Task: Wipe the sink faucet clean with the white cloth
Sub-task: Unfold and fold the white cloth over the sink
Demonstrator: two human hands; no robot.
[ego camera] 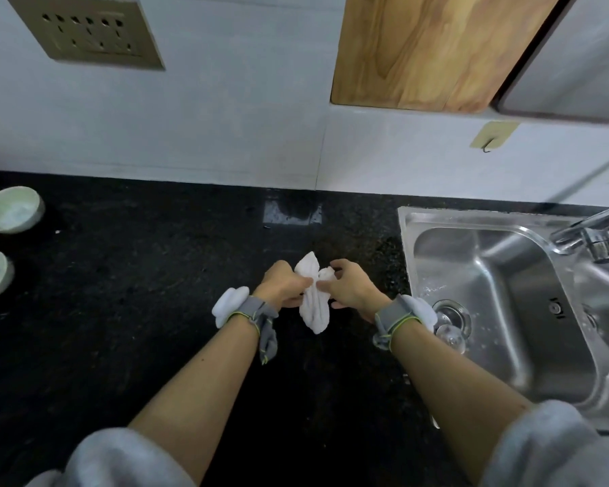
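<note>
- White cloth [313, 295]: bunched into a long roll, held between both hands above the black countertop [138, 311], just below frame centre.
- Left hand [284, 288]: fingers curled round the cloth at its 9 o'clock side, gripping its middle.
- Right hand [349, 288]: thumb and fingers pinch the cloth at its 3 o'clock side; the remaining fingers are spread and partly bent.
- Both wrists carry grey straps with white padded pieces; grey sleeves are pushed up at the elbows.
- Sink [471, 275]: stainless steel, set into the countertop at 3 o'clock from the hands. A stamped mark shows on the basin wall; it is too small to read.
- Faucet [593, 237]: chrome, at the sink's 2 o'clock corner, well apart from the cloth.
- Drain [452, 316]: round strainer in the basin floor, near the right wrist.
- Two pale bowls [11, 214] stand at 9 o'clock, at the frame's left edge.
- Wall socket panel [85, 29] at 11 o'clock; wooden board [436, 47] at 1 o'clock; adhesive hook [493, 135] on the wall tile above the sink.
</note>
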